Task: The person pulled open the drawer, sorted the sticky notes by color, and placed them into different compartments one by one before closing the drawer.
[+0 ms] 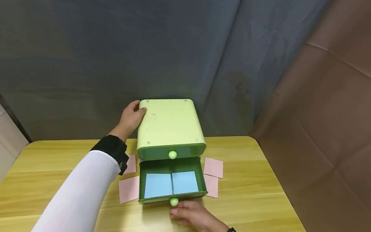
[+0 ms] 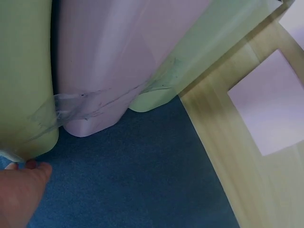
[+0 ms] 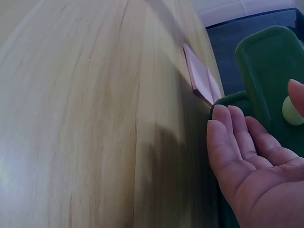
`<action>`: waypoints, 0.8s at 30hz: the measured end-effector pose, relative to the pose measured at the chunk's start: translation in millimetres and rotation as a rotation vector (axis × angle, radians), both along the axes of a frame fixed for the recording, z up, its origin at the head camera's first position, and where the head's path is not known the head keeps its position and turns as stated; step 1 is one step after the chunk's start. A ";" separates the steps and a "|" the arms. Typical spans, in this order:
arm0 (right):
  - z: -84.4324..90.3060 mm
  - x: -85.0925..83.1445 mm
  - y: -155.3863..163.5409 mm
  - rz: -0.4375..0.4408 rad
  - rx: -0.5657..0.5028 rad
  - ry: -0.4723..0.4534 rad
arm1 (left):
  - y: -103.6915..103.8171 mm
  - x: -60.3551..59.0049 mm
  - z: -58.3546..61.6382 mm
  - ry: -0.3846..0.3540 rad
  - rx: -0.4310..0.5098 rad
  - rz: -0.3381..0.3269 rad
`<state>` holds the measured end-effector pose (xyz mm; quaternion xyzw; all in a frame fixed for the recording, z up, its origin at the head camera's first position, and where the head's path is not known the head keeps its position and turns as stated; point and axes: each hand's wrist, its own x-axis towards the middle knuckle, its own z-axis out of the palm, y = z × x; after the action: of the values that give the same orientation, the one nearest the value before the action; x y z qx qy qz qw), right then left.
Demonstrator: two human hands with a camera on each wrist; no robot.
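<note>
A small drawer cabinet [image 1: 170, 124] with a pale yellow-green top stands near the table's back edge. In the left wrist view its stacked green and pink tiers [image 2: 109, 57] show, with clear tape across them. My left hand [image 1: 131, 118] grips the cabinet's rear left corner, thumb on top and fingers partly hidden behind. A lower dark green drawer [image 1: 197, 165] is pulled out, holding two blue paper pads [image 1: 158, 185] side by side. My right hand [image 1: 194, 216] is at that drawer's front beside its round knob [image 1: 174, 202], fingers loosely extended and palm turned up.
Pink paper pads lie on the wooden table [image 1: 258, 196] on both sides of the cabinet, such as a left pad [image 1: 129, 189] and a right pad [image 1: 213, 167]. A dark curtain [image 1: 111, 50] hangs behind, and a brown cloth [image 1: 344, 119] borders the right.
</note>
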<state>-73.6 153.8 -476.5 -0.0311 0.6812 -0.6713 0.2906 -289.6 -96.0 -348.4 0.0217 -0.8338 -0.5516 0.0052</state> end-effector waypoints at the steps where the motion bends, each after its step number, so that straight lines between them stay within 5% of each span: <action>1: 0.6 -0.4 -1.2 -0.004 -0.011 -0.014 | -0.1 0.1 0.4 -0.001 -0.001 0.000; 24: 13.0 -0.6 -12.1 -0.057 -0.090 -0.129 | -0.1 4.9 3.4 -0.052 0.058 -0.023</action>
<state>-74.2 141.7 -463.6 0.0187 0.6308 -0.7098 0.3129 -284.7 -96.1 -345.0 0.0265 -0.8175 -0.5749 -0.0236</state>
